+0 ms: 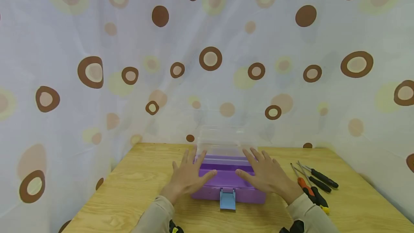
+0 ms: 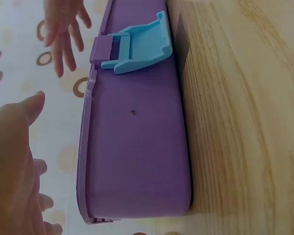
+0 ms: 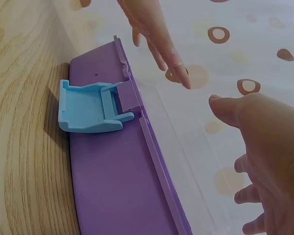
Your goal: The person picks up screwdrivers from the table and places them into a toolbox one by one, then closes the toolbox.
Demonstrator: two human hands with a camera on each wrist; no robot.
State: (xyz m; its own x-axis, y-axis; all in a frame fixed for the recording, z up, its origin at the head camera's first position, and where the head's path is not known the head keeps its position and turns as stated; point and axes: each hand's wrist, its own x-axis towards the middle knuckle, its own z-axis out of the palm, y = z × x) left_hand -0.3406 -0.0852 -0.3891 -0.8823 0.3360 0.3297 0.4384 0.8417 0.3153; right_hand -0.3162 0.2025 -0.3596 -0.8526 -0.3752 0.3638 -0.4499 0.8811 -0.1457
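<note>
A purple plastic box (image 1: 226, 179) stands on the table with its clear lid (image 1: 226, 137) raised at the back. Its light-blue latch (image 1: 228, 200) hangs unfastened at the front, also plain in the left wrist view (image 2: 144, 44). Over the box's left side, my left hand (image 1: 191, 175) is spread with fingers straight. My right hand (image 1: 265, 172) is spread the same way over the right side. Neither hand holds anything. In both wrist views the hands appear above the box's front rim, apart from it. The hands hide parts of the box's sides.
To the right of the box lie several screwdrivers (image 1: 318, 188), one with an orange and black handle (image 1: 305, 186). The wooden table (image 1: 129, 190) reaches back to a white curtain (image 1: 181, 39) patterned with brown circles, which also runs along both sides.
</note>
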